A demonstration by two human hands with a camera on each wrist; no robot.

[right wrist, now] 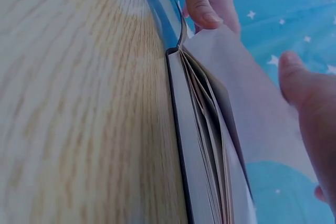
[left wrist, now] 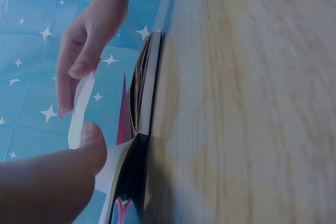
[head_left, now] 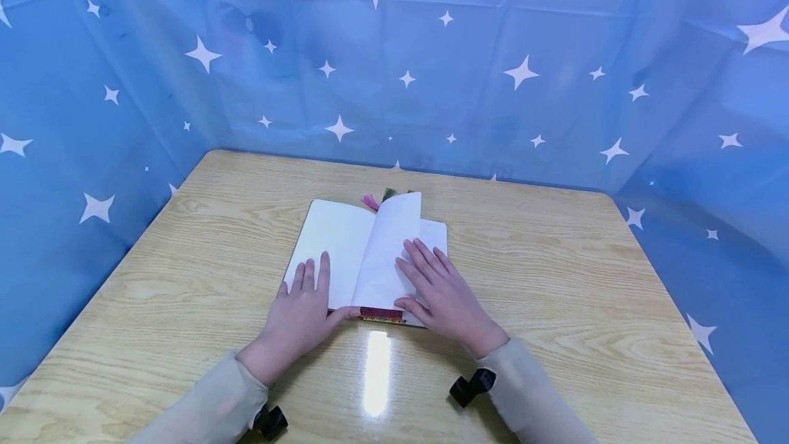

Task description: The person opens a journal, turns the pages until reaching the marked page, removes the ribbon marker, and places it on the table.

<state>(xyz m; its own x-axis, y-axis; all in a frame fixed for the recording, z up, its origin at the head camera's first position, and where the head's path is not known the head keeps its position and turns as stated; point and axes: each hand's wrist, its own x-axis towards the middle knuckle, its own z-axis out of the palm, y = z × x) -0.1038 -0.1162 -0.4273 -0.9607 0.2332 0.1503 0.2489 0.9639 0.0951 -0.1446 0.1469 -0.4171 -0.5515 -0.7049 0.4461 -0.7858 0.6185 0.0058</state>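
Observation:
An open book [head_left: 337, 238] with blank white pages lies on the table in the head view. My left hand [head_left: 302, 310] rests on its left page, fingers straight, thumb reaching along the lower edge toward the middle. One page [head_left: 391, 252] stands raised over the right half. Against that page's outer edge, my right hand [head_left: 446, 293] lies with straight fingers; its thumb is near the lower corner. The right wrist view shows the lifted page beside the right thumb [right wrist: 296, 80] and several layered pages [right wrist: 210, 129] beneath. Whether the right thumb is under the page is unclear.
Pink and green tassels [head_left: 370, 201] stick out at the book's top. The wooden table [head_left: 555, 279] extends around the book, with a bright reflection in front. A blue star-patterned cloth [head_left: 431, 40] hangs behind and beside it. Both sleeved wrists carry black cameras [head_left: 471, 387].

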